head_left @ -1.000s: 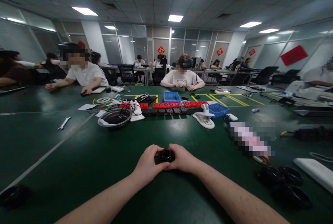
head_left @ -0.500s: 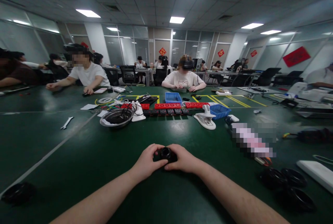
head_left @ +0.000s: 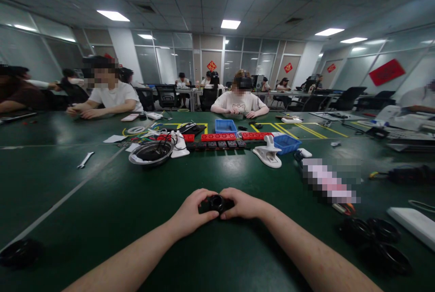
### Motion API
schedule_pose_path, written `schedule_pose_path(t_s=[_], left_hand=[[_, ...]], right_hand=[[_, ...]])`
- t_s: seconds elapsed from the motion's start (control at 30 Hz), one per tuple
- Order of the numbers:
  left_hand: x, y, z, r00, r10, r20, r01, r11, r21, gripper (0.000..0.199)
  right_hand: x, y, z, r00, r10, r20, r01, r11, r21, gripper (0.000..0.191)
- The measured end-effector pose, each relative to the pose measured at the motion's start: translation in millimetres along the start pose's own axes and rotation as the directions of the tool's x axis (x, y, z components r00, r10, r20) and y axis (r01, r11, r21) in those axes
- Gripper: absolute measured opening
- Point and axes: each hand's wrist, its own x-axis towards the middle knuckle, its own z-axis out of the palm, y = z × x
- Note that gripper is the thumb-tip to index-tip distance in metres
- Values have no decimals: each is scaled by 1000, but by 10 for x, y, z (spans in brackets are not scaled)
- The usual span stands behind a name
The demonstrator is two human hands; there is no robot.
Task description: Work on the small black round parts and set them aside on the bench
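Note:
Between my two hands, low over the near middle of the green table, is a small black ring-shaped part with a round hole facing up towards me. My left hand curls round its left side, thumb along the near edge. Around its right side closes my right hand, thumb also at the near edge. Fingers hide much of the part's sides. Whether it rests on the table or is held just above, I cannot tell.
Several black rings lie at the right, beside a white slab; another black ring is far left. Ahead stand a metal bowl, red sockets, a white clamp base and a blue tray. A wrench lies left.
My right hand has shifted slightly to the right around the black part, its thumb now a little apart from the left thumb. The left hand is almost unchanged.

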Motion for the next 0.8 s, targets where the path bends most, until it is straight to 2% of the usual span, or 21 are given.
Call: schedule_pose_path(t_s=[0.2, 0.43, 0.6, 0.8], left_hand=[[7, -3, 36, 999, -26, -36, 26, 1000, -1, 32], [-3, 59, 55, 990, -121, -78, 120, 993, -16, 32], [6, 77, 121, 961, -203, -190, 209, 978, 9, 29], [37, 24, 220, 921, -214, -326, 244, 968, 52, 26]], right_hand=[[15, 14, 31, 1000, 3, -25, -3, 1000, -3, 28], [47, 25, 152, 974, 181, -134, -181, 983, 13, 37], [83, -62, 256, 919, 272, -286, -322, 935, -146, 43], [120, -239, 401, 822, 315, -475, -502, 794, -343, 27]])
